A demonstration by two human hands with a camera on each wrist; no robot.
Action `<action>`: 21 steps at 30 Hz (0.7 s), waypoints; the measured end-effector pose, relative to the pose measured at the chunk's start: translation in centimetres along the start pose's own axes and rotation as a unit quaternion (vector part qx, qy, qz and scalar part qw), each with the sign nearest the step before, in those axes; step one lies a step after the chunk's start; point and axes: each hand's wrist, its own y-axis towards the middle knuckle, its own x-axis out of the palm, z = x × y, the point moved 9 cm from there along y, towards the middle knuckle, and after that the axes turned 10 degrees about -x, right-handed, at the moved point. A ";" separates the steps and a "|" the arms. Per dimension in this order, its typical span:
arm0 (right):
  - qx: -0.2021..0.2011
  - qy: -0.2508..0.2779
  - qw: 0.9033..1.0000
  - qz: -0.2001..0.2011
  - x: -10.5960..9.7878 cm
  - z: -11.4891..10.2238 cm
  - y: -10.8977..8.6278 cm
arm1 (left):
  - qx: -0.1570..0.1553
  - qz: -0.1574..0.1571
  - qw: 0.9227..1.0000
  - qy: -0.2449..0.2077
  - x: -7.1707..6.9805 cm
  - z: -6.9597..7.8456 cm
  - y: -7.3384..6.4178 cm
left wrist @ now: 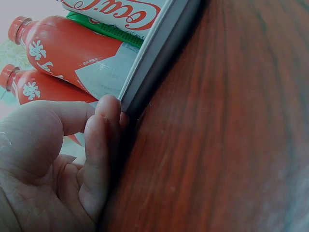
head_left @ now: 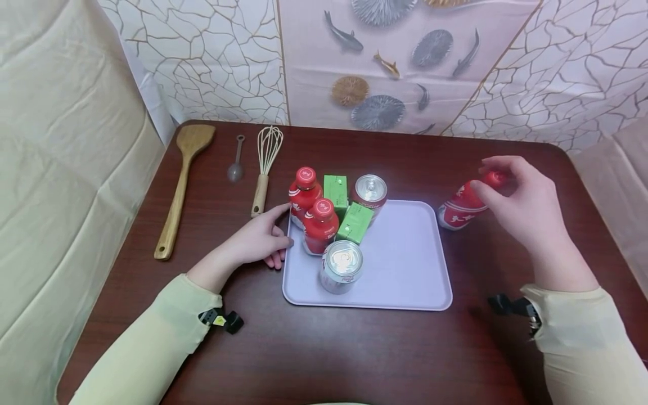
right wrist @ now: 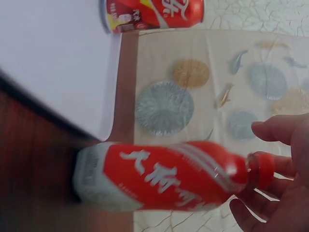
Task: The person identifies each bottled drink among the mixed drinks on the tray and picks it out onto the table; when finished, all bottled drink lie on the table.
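Observation:
My left hand (head_left: pixel 255 239) rests at the left edge of the lilac tray (head_left: pixel 405 270), index finger stretched along the rim, thumb touching it and the other fingers bent below. Just inside that rim stand two red bottles (head_left: pixel 321 228) with red caps. Two green cartons (head_left: pixel 355 223), a dark red can (head_left: pixel 370 190) and a white Coca-Cola can (left wrist: pixel 120 14) stand beside them. Right of the tray, a third red bottle (right wrist: pixel 164 176) has its base at the table. My right hand (head_left: pixel 523 208) surrounds its cap. In the right wrist view, the thumb is apart from the cap.
On the left of the dark wooden table (head_left: pixel 354 349) lie a wooden spatula (head_left: pixel 182 188), a small grey spoon (head_left: pixel 236 166) and a whisk (head_left: pixel 265 163) with a wooden handle. A patterned cloth (head_left: pixel 324 73) hangs behind the table's far edge.

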 end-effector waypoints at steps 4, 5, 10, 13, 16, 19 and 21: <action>-0.044 -0.015 0.999 0.022 -0.3 -2.4 0.3 | 0.000 0.001 1.000 0.001 0.0 0.0 0.0; -0.054 -0.017 0.998 0.026 -0.3 -3.1 0.4 | 0.000 0.002 1.000 0.001 0.0 0.0 0.0; -0.096 -0.014 0.995 0.040 0.0 -5.4 0.9 | 0.001 0.004 1.000 0.001 0.0 0.0 0.0; -0.104 -0.006 0.994 0.041 0.3 -6.1 1.1 | 0.002 0.003 1.000 0.000 0.0 0.0 0.0; -0.106 0.012 0.994 0.035 0.8 -6.7 1.1 | 0.003 0.003 1.000 -0.001 0.0 0.0 0.1; -0.103 0.038 0.994 0.021 1.6 -7.2 1.1 | 0.003 0.003 1.000 -0.001 0.0 0.0 0.0; -0.099 0.066 0.993 0.008 2.3 -7.6 1.1 | 0.004 0.003 1.000 0.000 -0.1 0.0 0.0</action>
